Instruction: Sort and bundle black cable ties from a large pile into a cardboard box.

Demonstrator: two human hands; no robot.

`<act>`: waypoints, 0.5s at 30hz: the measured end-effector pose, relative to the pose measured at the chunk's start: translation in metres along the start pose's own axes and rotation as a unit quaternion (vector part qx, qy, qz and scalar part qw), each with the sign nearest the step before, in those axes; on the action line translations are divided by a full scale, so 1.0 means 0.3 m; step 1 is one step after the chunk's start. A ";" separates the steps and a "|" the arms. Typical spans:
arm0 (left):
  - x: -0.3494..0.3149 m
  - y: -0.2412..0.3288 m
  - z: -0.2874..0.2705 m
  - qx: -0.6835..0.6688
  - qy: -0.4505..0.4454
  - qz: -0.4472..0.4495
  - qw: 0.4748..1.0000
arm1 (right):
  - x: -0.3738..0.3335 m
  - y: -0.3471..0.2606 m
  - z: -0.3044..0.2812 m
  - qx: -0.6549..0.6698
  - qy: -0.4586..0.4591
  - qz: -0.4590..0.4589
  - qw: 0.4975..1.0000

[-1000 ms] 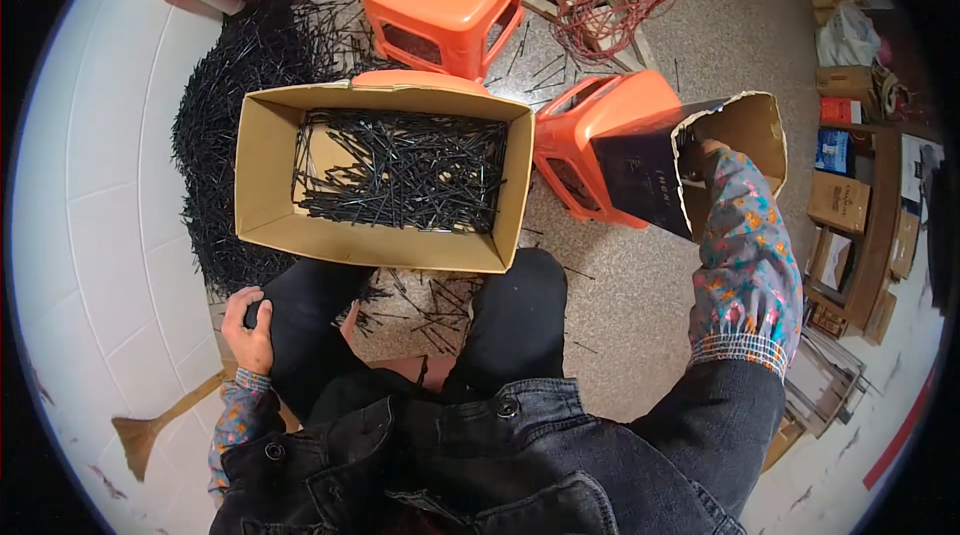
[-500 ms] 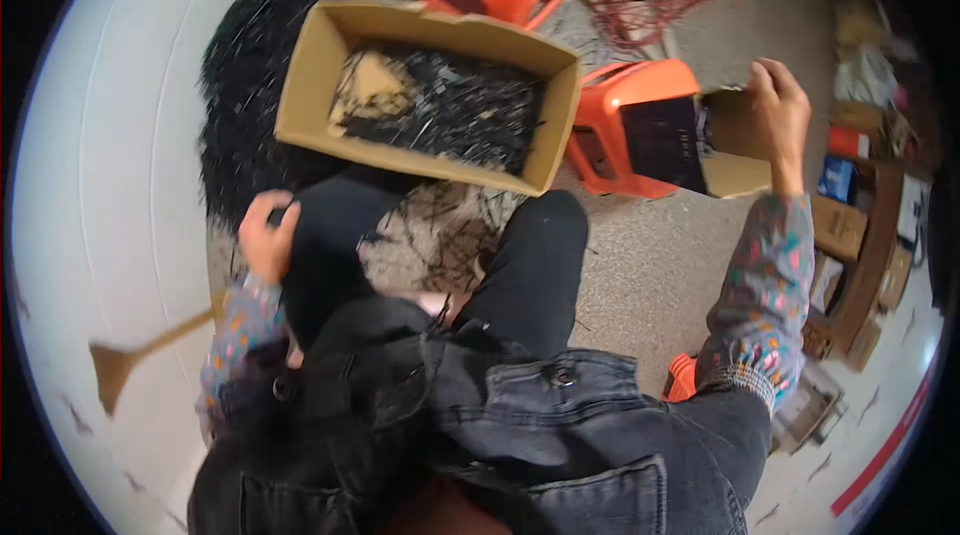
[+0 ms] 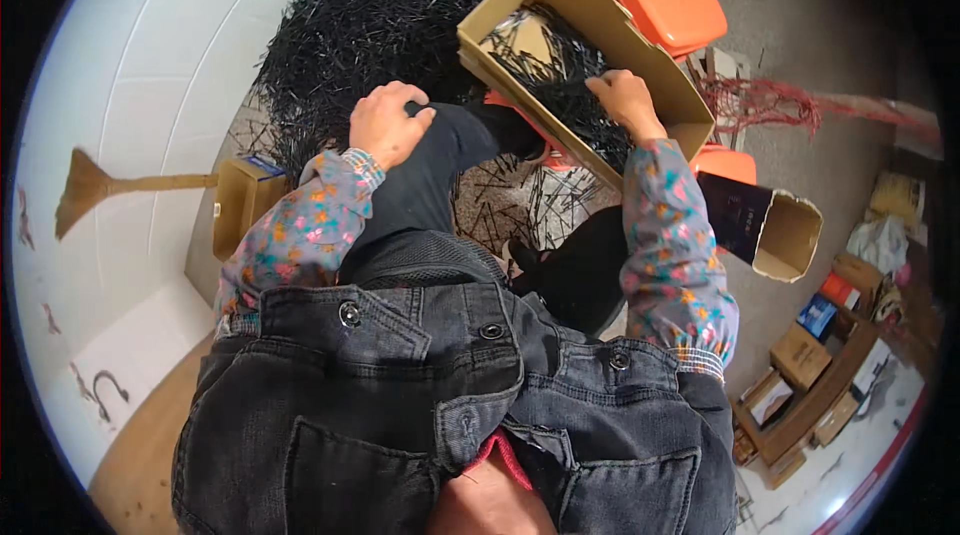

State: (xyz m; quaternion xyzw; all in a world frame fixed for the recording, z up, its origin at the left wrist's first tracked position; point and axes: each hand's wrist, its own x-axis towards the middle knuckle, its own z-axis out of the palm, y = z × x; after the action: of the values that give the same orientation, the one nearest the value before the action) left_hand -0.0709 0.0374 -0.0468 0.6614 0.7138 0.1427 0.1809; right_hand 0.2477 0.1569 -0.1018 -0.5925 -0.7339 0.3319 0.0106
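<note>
My right hand [image 3: 626, 103] is over the open cardboard box [image 3: 655, 65], its fingers bent down toward the thin black strips [image 3: 565, 75] inside. The fingertips are partly hidden, and I cannot make out what they hold. A tan piece of cardboard [image 3: 528, 40] lies among the strips at the box's left end. My left hand [image 3: 388, 123] hovers at my left thigh, thumb and fingers apart, with nothing in it. Beyond it is a large heap of black strips [image 3: 385, 15].
Orange stools [image 3: 665, 0] stand behind and beside the box. A dark open-ended carton [image 3: 790, 235] rests at the right, and a smaller cardboard box [image 3: 232, 210] stands at the left. Tangled red cord [image 3: 765, 105] lies at the far right. Loose strips litter the floor [image 3: 500, 200].
My right hand has left the dark carton and come across to the big box. My left hand has moved forward and right. The whole view has turned, shifting the boxes rightward.
</note>
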 end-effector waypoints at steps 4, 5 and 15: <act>0.000 -0.008 0.001 -0.011 -0.007 -0.008 1.000 | 0.110 -0.034 0.082 -0.160 0.066 0.155 0.973; 0.000 -0.013 0.002 -0.012 -0.012 -0.008 1.000 | 0.114 -0.060 0.111 -0.178 0.068 0.168 0.967; 0.013 -0.045 0.003 -0.025 -0.024 -0.020 0.999 | 0.195 0.055 0.190 -0.177 0.042 0.149 0.972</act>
State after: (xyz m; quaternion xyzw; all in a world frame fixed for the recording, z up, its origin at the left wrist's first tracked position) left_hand -0.0827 0.0401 -0.0537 0.6452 0.7187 0.1406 0.2176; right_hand 0.2212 0.1824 -0.1765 -0.7012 -0.6833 0.1693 -0.1128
